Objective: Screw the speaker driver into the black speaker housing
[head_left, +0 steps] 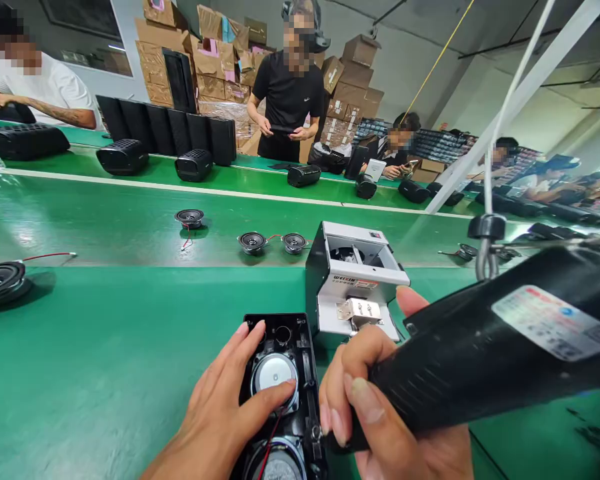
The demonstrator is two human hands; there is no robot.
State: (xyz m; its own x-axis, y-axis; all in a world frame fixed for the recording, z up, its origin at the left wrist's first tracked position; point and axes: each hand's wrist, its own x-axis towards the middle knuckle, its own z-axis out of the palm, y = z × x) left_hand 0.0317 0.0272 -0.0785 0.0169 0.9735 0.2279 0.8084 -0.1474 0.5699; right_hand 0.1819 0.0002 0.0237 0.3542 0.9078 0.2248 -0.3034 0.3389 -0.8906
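My right hand (380, 400) is wrapped round a black electric screwdriver (460, 340) with a silver label, hung from a cable. Its tip points down toward the right edge of a black speaker housing (307, 373), but the bit is hidden by my fingers. The housing lies open side up and is cut off at the bottom of the view. My left hand (230, 400) lies over the housing's left side with fingers spread, its thumb touching the silver back of an upper speaker driver (274, 373). A second driver (280, 463) with red wire sits below.
A grey screw feeder (363, 273) stands just beyond the housing. Loose drivers (253, 243) with wires lie on the green belt (105, 207); another driver (3, 283) is at left. Black speaker cases (123, 157) line the far side, where several people work. Stacked cartons (210, 87) stand behind.
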